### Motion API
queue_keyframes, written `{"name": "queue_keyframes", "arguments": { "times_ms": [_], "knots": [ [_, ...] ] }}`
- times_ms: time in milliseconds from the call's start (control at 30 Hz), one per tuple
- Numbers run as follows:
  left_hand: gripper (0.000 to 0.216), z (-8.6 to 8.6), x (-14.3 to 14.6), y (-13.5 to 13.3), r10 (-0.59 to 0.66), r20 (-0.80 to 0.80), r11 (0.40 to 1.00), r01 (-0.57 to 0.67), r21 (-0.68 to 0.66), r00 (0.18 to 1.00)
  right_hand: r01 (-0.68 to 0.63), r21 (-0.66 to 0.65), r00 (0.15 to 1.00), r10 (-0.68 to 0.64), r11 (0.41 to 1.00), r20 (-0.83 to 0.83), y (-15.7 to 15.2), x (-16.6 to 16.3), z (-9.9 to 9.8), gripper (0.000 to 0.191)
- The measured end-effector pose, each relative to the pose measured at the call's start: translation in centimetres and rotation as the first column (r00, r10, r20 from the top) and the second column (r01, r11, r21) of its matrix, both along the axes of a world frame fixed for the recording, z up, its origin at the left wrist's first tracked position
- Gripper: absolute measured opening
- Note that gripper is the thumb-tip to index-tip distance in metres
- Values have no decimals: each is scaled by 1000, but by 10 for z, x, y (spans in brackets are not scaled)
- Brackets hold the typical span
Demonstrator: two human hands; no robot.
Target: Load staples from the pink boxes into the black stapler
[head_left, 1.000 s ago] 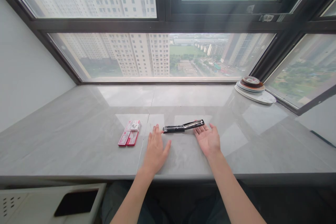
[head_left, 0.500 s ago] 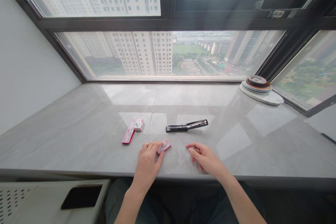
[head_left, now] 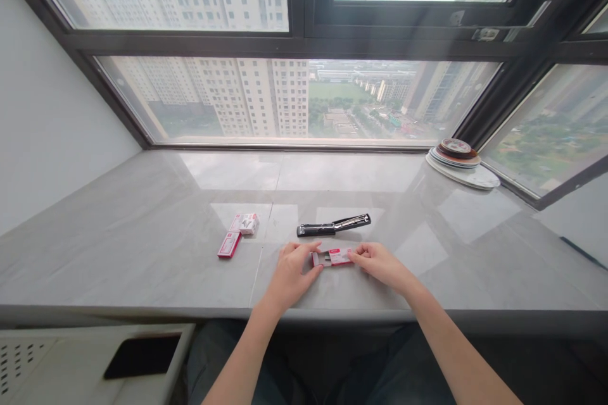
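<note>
A small red-and-white staple box (head_left: 339, 257) lies on the counter between my hands, slid part way out of its sleeve. Dark staples show in its exposed tray. My left hand (head_left: 291, 271) pinches the tray's left end between thumb and fingers. The sleeve's right end is gripped by my right hand (head_left: 381, 264). Just beyond the box rests a black stapler (head_left: 317, 229), its upper arm swung open to the right. Farther left sit a red-and-white box (head_left: 230, 245) and a whiter small box (head_left: 248, 223), close together with another flat one partly covered.
A stack of plates (head_left: 458, 161) stands in the back right corner by the window. The grey counter (head_left: 142, 240) ends at a front edge close to my forearms. Below it at left is a pale surface with a black phone-like object (head_left: 142, 356).
My left hand has moved right with the staple box. My right hand has closed on its other end, and the box has been slid open. The view has shifted slightly.
</note>
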State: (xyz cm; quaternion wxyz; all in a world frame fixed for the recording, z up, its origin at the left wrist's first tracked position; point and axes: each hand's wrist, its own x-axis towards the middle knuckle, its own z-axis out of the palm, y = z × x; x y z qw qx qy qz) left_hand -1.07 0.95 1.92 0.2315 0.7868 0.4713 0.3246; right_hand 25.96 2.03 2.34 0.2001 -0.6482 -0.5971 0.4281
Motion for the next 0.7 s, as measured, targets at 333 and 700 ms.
{"name": "queue_keyframes", "arguments": {
  "times_ms": [333, 700],
  "knots": [
    [65, 3, 2, -1, 14, -15, 1000, -14, 3, 1000, -512, 269, 772, 300, 816, 560, 23, -61, 53, 12],
    [64, 0, 0, 2, 35, -25, 999, -36, -6, 999, -466, 390, 872, 339, 794, 352, 23, -48, 41, 9]
  ]
}}
